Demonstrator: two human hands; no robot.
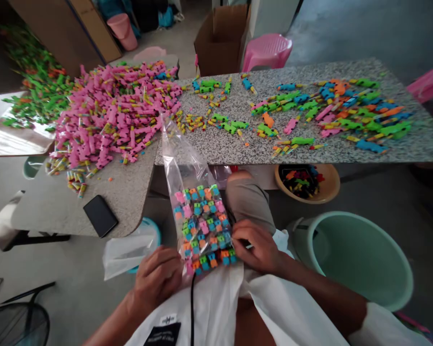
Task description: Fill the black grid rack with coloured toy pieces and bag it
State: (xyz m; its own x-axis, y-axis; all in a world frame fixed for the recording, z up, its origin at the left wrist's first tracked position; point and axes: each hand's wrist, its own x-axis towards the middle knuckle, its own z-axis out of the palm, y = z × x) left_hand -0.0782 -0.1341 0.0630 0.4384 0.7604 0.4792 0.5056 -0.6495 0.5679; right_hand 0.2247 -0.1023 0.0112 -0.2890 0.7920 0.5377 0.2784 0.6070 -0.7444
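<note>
A clear plastic bag (187,161) lies over my lap, its open, unfilled end reaching up onto the table edge. Inside its lower part sit rows of small pink, green, orange and blue plastic toys (204,223). My left hand (159,271) is closed at the bag's lower left edge, its fingers curled inward. On the opposite side, my right hand (256,244) has finger and thumb bent together at the bag's right edge. The fingertips of both hands are partly hidden.
Pink toy pieces (111,113) are heaped on the left table; mixed-colour ones (364,110) lie on the speckled table (216,151). A phone (100,216) rests near the left table's edge. Below are a green bucket (393,269), a basin (332,185) of pieces and a blue-rimmed tub (158,230).
</note>
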